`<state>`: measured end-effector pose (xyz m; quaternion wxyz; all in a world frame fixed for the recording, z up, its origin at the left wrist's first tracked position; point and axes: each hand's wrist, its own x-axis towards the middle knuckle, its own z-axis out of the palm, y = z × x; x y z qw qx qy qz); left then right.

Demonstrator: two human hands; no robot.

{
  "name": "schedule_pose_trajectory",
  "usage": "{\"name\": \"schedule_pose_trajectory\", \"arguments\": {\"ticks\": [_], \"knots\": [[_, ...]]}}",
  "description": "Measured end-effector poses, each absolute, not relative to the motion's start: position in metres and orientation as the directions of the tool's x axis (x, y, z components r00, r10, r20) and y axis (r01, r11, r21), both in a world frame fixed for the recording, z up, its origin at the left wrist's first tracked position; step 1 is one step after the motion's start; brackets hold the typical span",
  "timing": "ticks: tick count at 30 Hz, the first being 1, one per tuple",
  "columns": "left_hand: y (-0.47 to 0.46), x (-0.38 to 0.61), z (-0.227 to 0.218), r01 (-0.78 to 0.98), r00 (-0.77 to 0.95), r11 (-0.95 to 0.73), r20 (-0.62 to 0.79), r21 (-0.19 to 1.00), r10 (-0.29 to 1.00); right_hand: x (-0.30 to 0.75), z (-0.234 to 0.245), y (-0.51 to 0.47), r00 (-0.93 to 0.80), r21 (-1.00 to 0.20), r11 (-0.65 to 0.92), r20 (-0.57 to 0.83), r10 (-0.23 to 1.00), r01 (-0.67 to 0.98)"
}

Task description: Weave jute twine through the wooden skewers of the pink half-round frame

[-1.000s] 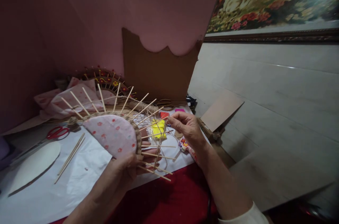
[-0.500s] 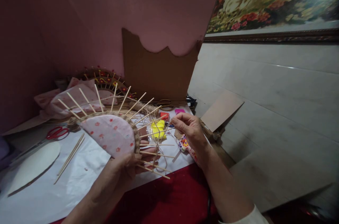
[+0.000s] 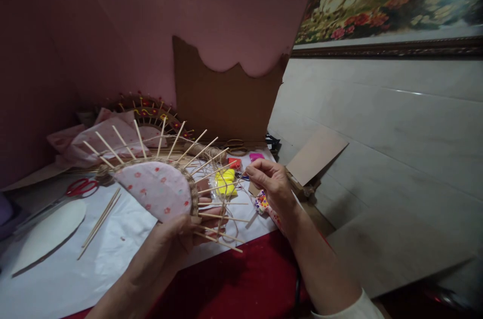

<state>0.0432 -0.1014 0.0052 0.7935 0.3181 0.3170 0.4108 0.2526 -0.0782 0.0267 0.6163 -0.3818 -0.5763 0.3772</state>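
My left hand grips the lower right of a half-round panel covered in pale pink flowered fabric. Its thumb lies on the front; its other fingers reach behind. Braided jute twine edges the curve, and thin wooden sticks fan outward from it. A looser strand crosses the sticks farther out. My right hand is closed in a pinch just right of the stick tips, on what looks like the thin jute strand; the fingertips partly hide it.
Red-handled scissors, loose sticks and a white half-round board lie at left. Behind are a twine roll, yellow packet and a decorated arch. Brown cardboard stands at the back.
The panel stays almost still in my left hand. My right hand has shifted very slightly, still pinched, and the whole view has tilted a little.
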Motion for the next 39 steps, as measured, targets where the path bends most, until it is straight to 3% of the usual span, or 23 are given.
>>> {"name": "schedule_pose_trajectory", "arguments": {"ticks": [28, 39], "knots": [[-0.104, 0.046, 0.008, -0.461, 0.43, 0.428, -0.226, 0.778, 0.874, 0.254, 0.018, -0.076, 0.01, -0.918, 0.391, 0.391, 0.92, -0.071], [-0.111, 0.049, 0.009, -0.391, 0.348, 0.34, -0.204, 0.855, 0.915, 0.255, 0.019, -0.081, -0.017, -0.845, 0.519, 0.525, 0.851, -0.132]]}}
